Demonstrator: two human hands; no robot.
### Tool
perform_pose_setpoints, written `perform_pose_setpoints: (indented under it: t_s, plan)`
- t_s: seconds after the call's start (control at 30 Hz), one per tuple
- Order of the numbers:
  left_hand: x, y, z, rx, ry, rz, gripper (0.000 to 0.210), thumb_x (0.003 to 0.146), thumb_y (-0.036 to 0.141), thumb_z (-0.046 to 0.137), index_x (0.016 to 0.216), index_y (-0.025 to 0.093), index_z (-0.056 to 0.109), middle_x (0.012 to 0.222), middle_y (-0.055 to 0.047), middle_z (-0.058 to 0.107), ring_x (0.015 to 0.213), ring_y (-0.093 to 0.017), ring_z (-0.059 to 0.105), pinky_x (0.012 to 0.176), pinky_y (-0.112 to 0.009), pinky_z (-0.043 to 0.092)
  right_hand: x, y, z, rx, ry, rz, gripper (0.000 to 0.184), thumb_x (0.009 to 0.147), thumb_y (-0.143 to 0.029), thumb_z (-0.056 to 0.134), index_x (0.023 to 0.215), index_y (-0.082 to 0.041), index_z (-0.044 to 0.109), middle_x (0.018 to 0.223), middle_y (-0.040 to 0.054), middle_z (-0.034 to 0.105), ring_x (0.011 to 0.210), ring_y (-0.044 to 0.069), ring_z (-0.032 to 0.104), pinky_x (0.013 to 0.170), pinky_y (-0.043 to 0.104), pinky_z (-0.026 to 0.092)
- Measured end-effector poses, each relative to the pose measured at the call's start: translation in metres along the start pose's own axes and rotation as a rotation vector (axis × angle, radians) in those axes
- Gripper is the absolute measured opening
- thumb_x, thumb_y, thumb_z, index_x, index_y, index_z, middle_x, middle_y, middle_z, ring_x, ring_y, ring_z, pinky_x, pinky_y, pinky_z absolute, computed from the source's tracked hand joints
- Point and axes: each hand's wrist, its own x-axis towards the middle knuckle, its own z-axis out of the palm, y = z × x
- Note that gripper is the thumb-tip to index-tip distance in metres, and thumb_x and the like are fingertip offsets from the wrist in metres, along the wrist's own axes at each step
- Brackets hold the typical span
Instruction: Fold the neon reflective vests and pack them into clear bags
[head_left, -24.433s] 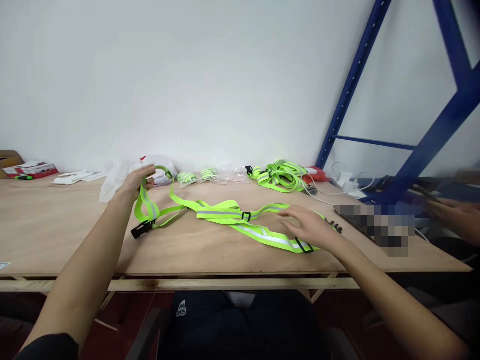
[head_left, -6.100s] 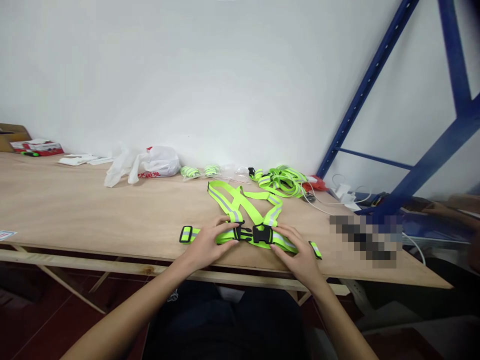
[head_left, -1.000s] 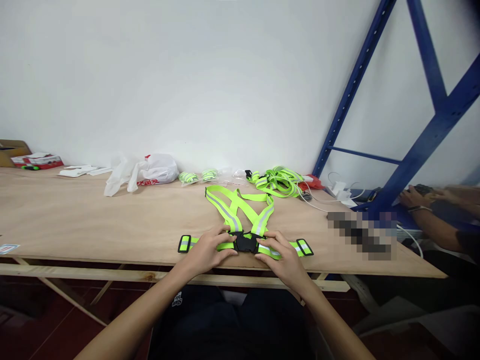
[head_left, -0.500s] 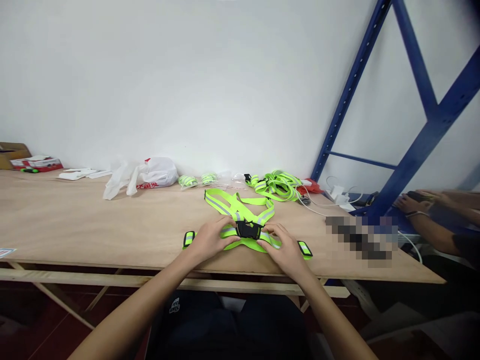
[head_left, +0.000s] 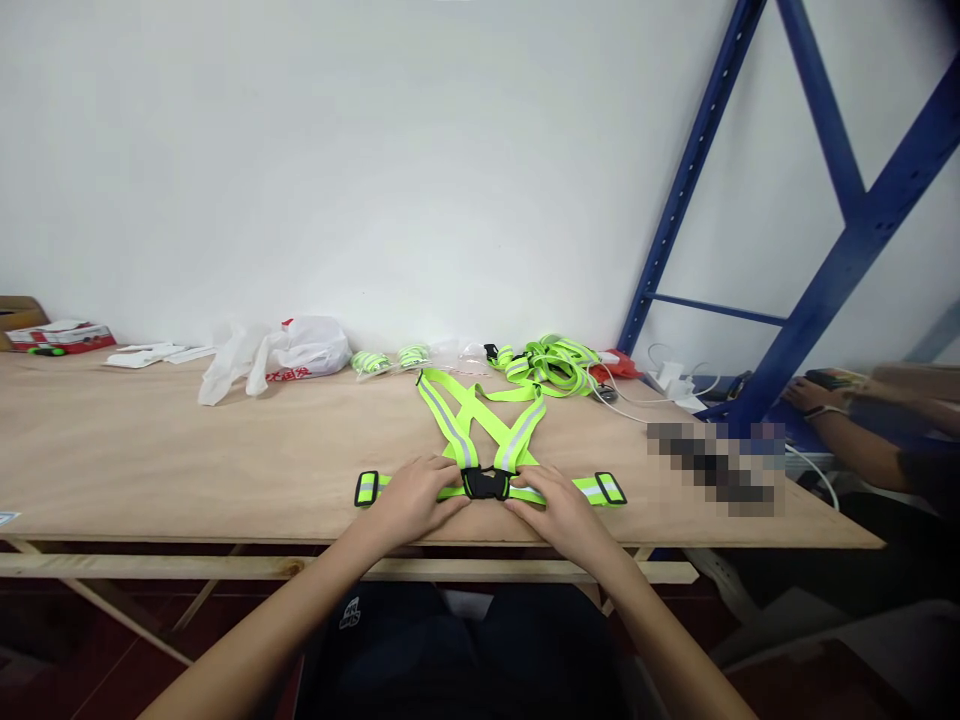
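While the table [head_left: 277, 475] stretches across most of my view, I have the green harness [head_left: 521, 437] lying near its front edge, straps crossed. Farther back sit a white bag [head_left: 313, 343] and, to its right, a tangle of straps [head_left: 553, 362]. Left grip [head_left: 411, 503] and right grip [head_left: 564, 510], nearly closed, pinch the harness on either side of its black buckle [head_left: 487, 484], the halves together.

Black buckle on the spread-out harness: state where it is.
In the head view, the black buckle sits centrally near the front edge of the table, between left hand and right hand.
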Motion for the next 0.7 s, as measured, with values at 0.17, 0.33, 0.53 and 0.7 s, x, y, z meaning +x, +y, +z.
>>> perform_pose_setpoints:
  t_s: [0.17,0.33,0.53,0.7]
  plan:
    - [-0.016,0.001,-0.031,0.072,0.025,0.03,0.026,0.1,0.034,0.052,0.115,0.024,0.072,0.128,-0.009,0.066,0.118,-0.027,0.061,0.114,-0.052,0.035,-0.008,0.006,-0.009,-0.074,0.019,-0.12,0.015,0.09,-0.028,0.067,0.103,-0.024,0.073,0.126,0.0107,0.069,0.118,0.029,0.063,0.101,0.046,0.051]
    - [-0.052,-0.029,-0.079,-0.058,0.095,-0.095,0.043,0.099,0.051,0.051,0.131,0.027,0.065,0.137,-0.006,0.063,0.13,-0.027,0.055,0.111,-0.041,0.043,-0.024,0.024,-0.066,-0.042,0.117,-0.081,0.029,0.095,-0.041,0.059,0.119,-0.027,0.07,0.135,0.0084,0.065,0.126,0.028,0.06,0.108,0.046,0.048]
    - [-0.081,-0.063,-0.076,-0.245,0.006,-0.218,0.048,0.088,0.057,0.065,0.126,0.027,0.068,0.13,-0.004,0.068,0.12,-0.025,0.062,0.106,-0.034,0.048,-0.046,0.059,-0.107,0.035,0.023,0.181,0.054,0.083,-0.061,0.067,0.126,-0.029,0.068,0.139,0.0083,0.063,0.13,0.034,0.057,0.11,0.048,0.047]
    - [-0.077,-0.07,-0.061,-0.378,-0.019,-0.24,0.041,0.089,0.054,0.064,0.115,0.023,0.073,0.126,-0.009,0.068,0.113,-0.026,0.064,0.101,-0.037,0.051,-0.045,0.07,-0.096,0.229,-0.096,0.295,0.057,0.08,-0.063,0.069,0.123,-0.025,0.071,0.132,0.0093,0.068,0.124,0.035,0.061,0.11,0.049,0.047]
